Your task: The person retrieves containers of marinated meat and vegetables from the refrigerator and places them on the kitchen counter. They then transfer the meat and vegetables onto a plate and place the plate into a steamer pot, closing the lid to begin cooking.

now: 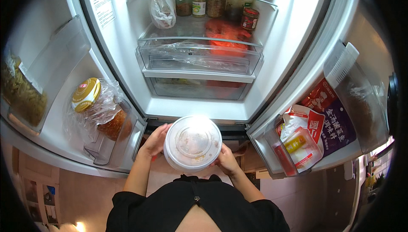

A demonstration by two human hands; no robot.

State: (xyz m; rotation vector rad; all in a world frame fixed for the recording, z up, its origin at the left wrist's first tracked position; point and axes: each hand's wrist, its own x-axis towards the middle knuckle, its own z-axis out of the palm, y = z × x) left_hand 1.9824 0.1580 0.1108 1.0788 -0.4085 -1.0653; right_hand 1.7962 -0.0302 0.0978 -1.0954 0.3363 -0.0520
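In the head view, we hold a round, pale plastic container with a translucent white lid [193,142] between both hands, in front of the open white refrigerator [197,108] and midway between its doors. Our left hand [155,142] is curved around the container's left side, and our right hand [227,160] grips its lower right side; some fingertips are hidden beneath it. We see brownish specks on the lid but cannot tell the contents. On the left door, a gold-lidded jar of orange-brown food [112,123] sits wrapped in clear plastic. On the right door stands a dark purple food packet [338,125]. Inside, a bright red plastic bag [227,32] lies above a clear plastic drawer [199,59].
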